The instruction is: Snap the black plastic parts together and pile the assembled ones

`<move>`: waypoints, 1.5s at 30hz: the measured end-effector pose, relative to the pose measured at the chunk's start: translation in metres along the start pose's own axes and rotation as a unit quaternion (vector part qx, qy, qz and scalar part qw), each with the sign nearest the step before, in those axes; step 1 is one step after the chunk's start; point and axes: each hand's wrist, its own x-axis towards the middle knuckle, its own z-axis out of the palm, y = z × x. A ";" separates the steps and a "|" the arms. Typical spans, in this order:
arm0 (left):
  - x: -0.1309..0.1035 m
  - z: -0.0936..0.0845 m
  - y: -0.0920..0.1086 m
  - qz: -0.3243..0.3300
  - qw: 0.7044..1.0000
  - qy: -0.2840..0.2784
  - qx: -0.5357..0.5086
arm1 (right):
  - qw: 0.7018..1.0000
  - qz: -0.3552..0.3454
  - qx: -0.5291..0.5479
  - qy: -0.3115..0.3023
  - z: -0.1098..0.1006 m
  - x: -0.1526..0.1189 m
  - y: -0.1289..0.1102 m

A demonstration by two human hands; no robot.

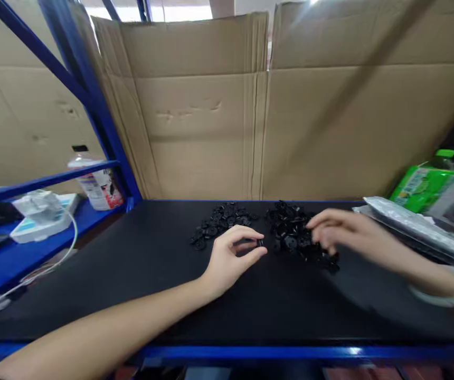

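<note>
My left hand (pixel 230 256) is over the middle of the black table, its thumb and fingers pinching a small black part (pixel 260 243). Behind it spreads a pile of flat, round black parts (pixel 223 217). To the right is a second, taller heap of black parts (pixel 290 227), more jumbled in shape. My right hand (pixel 336 229), smeared by motion, is at the right side of that heap with its fingers bent downward. Whether anything is between those fingers I cannot make out.
Cardboard sheets (pixel 199 132) stand behind the black tabletop (pixel 151 253). On the left, a blue shelf (pixel 48 248) carries a white device (pixel 45 216) with a cable and a bottle (pixel 98 184). Silvery plastic packaging (pixel 421 221) and a green pack (pixel 421 184) lie at the right.
</note>
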 end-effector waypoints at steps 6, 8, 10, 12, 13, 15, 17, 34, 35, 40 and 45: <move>-0.005 0.001 0.006 0.013 0.999 -0.039 0.014 | 0.931 0.022 0.305 -0.200 0.087 0.042 0.005; -0.007 0.001 0.006 0.000 0.998 -0.056 0.018 | 0.909 0.023 0.348 -0.229 0.094 0.046 0.013; -0.007 0.002 0.005 -0.009 0.997 -0.068 0.022 | 0.897 0.026 0.366 -0.247 0.095 0.046 0.020; -0.007 0.002 0.004 -0.006 0.996 -0.077 0.034 | 0.893 0.024 0.370 -0.255 0.094 0.046 0.023; -0.007 0.002 0.004 0.000 0.996 -0.079 0.045 | 0.893 0.024 0.370 -0.256 0.094 0.045 0.023; -0.005 0.002 0.004 0.012 0.994 -0.080 0.071 | 0.892 0.028 0.371 -0.256 0.095 0.046 0.022; -0.004 0.001 0.004 0.019 0.992 -0.081 0.092 | 0.891 0.035 0.374 -0.255 0.097 0.047 0.022; 0.000 0.002 -0.002 -0.058 0.990 -0.109 0.060 | 0.885 0.048 0.398 -0.237 0.103 0.053 0.009; 0.000 0.002 -0.003 -0.066 0.991 -0.106 0.055 | 0.886 0.052 0.396 -0.235 0.103 0.052 0.009; -0.002 0.004 -0.004 -0.075 0.992 -0.093 0.040 | 0.885 0.054 0.401 -0.230 0.106 0.051 0.012; -0.001 0.005 -0.001 -0.128 0.991 -0.029 -0.036 | 0.893 0.045 0.403 -0.194 0.108 0.047 0.013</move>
